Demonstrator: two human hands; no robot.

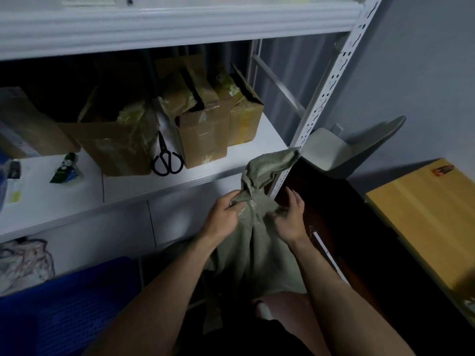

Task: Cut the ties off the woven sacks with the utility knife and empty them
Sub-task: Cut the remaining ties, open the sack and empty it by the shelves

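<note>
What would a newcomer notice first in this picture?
In the centre, the left hand and right hand hold the bunched neck of a green woven sack. Behind it, black scissors lie on the white shelf between cardboard boxes.

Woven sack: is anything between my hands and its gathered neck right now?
Nothing visible. The left hand grips the woven sack at its gathered neck, and the right hand pinches the fabric just beside it. Neither hand holds a knife.

sack point(253, 242) before shelf point(77, 199) | scissors point(167, 158) on shelf, between 2 boxes | crate point(64, 299) left of sack
</note>
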